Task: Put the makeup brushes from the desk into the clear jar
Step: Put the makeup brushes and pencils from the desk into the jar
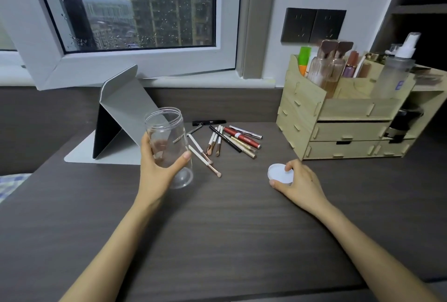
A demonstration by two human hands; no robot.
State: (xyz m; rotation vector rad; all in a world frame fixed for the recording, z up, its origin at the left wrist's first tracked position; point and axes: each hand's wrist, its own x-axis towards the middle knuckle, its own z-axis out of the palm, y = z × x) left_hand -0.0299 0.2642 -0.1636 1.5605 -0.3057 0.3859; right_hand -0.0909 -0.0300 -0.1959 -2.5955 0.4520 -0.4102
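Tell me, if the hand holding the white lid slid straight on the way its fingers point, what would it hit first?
Likely the pile of makeup brushes. The right hand, holding the white lid, points up-left across bare desk toward them; depth is hard to judge, so it may just pass them.

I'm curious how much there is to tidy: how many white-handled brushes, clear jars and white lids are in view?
white-handled brushes: 5
clear jar: 1
white lid: 1
Total: 7
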